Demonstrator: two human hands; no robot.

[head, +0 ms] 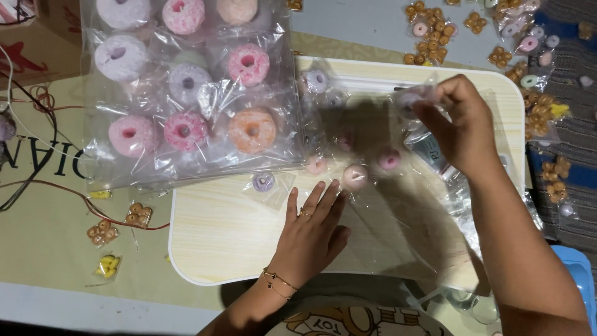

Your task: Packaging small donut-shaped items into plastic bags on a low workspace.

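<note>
Presently: left hand (311, 233) flat, fingers released, pinning clear plastic bag (385, 205) to table (211, 236); right hand (457, 121) pinching a wrapped ring toy (410, 99); best kept taut.

A small lap table (217, 242) sat in front of the person, on a mat (50, 249). A big clear bag of doughnut-shaped toys (186, 87) lay over the table's far left corner. A sheet of clear plastic bags (398, 218) covered its right half, under the left hand (311, 230). The right hand (460, 121) was raised above its far right part. Small packets of ring-shaped beads (429, 34) lay beyond the table, more of them (109, 233) to its left.
</note>
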